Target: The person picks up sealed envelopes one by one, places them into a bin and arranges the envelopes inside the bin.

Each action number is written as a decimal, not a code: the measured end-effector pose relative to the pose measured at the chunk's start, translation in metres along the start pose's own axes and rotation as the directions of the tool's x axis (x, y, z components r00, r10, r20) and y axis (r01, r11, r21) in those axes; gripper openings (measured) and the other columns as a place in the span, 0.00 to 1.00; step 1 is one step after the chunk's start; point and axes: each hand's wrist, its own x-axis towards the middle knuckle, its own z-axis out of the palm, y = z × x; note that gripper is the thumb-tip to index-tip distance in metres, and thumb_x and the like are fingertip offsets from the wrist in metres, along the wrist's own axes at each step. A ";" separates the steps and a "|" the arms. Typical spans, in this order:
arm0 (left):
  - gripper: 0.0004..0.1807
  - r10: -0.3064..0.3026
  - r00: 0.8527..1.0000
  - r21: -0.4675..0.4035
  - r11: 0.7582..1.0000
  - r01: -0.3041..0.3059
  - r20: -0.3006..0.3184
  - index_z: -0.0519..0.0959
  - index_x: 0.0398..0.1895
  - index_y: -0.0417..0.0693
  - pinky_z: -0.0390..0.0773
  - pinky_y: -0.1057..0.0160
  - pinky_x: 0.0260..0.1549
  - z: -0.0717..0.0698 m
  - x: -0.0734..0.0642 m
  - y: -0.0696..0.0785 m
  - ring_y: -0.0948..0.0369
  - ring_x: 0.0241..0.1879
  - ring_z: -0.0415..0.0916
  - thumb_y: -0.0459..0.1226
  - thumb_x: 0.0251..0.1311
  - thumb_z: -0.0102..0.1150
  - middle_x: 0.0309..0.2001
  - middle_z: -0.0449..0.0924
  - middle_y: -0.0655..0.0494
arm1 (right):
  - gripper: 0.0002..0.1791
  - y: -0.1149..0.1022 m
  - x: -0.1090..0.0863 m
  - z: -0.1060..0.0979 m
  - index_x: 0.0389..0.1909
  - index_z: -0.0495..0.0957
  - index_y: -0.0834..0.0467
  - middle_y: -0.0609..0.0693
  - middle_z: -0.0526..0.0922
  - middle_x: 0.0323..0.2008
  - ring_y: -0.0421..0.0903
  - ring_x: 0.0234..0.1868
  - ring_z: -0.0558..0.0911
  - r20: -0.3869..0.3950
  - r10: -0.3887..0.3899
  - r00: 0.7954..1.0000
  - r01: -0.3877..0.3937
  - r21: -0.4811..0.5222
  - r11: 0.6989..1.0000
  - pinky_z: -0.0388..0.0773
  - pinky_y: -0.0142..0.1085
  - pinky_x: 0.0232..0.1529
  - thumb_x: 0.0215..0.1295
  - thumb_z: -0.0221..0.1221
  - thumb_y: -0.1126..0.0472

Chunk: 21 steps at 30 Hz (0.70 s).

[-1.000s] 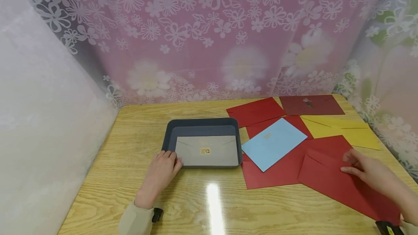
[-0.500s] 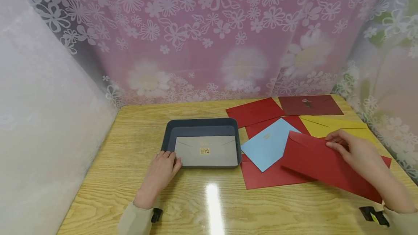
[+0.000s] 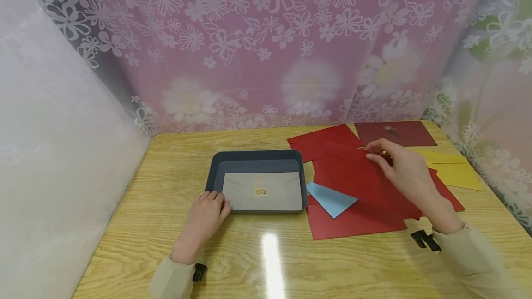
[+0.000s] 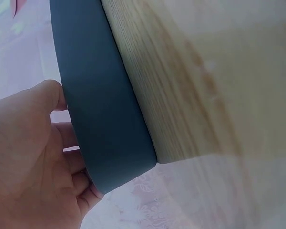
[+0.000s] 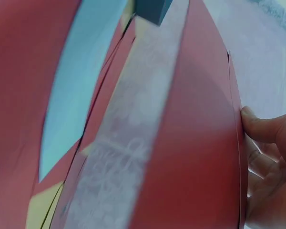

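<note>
Red paper is in the right grip: the right hand (image 3: 407,172), right of centre in the head view, pinches the upper edge of a red envelope (image 3: 367,179) between thumb and fingers. Over the past second this envelope has come up from the lower right of the bench (image 3: 124,225) and across to the left, so that it now hides most of the blue envelope (image 3: 332,200); whether the two touch cannot be told. For the work in hand, this puts the held one nearer the tray (image 3: 257,166), though outside it. The left hand (image 3: 208,211) stays put, gripping the tray's lower-left corner, seemingly to steady it. Inside the tray lies a grey envelope (image 3: 262,200). Farther out, a maroon envelope (image 3: 417,133) lies at the bench's upper right, with a yellow envelope (image 3: 455,170) below it, partly hidden
</note>
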 end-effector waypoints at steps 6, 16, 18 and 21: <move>0.18 0.003 1.000 0.013 1.000 -0.003 0.004 0.69 0.20 0.48 0.62 0.61 0.28 -0.001 0.000 0.000 0.58 0.22 0.57 0.37 0.68 0.60 0.20 0.62 0.57 | 0.13 -0.026 0.025 0.021 0.49 0.82 0.58 0.52 0.87 0.39 0.45 0.32 0.83 -0.016 -0.015 1.000 0.017 0.118 0.993 0.72 0.29 0.31 0.64 0.66 0.69; 0.18 0.004 1.000 0.008 1.000 -0.004 0.007 0.69 0.19 0.48 0.61 0.62 0.27 -0.002 0.000 0.000 0.58 0.22 0.57 0.37 0.68 0.60 0.19 0.61 0.58 | 0.16 -0.078 0.057 0.058 0.57 0.77 0.63 0.58 0.83 0.52 0.50 0.39 0.80 -0.012 -0.048 0.999 0.049 0.296 0.954 0.74 0.42 0.33 0.71 0.55 0.74; 0.18 0.007 1.000 0.006 1.000 -0.007 0.003 0.69 0.19 0.48 0.61 0.62 0.27 -0.002 0.000 0.000 0.58 0.22 0.57 0.37 0.68 0.60 0.19 0.61 0.58 | 0.18 -0.088 0.061 0.065 0.59 0.76 0.63 0.59 0.82 0.53 0.49 0.38 0.78 -0.005 -0.047 0.999 0.046 0.333 0.942 0.71 0.41 0.33 0.71 0.53 0.74; 0.18 0.008 1.000 0.007 1.000 -0.008 -0.001 0.68 0.19 0.48 0.62 0.61 0.27 -0.002 0.000 0.000 0.58 0.22 0.58 0.37 0.68 0.60 0.19 0.61 0.57 | 0.20 -0.100 0.066 0.077 0.61 0.75 0.62 0.59 0.81 0.55 0.49 0.38 0.76 0.004 -0.048 0.999 0.042 0.399 0.916 0.69 0.40 0.34 0.71 0.50 0.75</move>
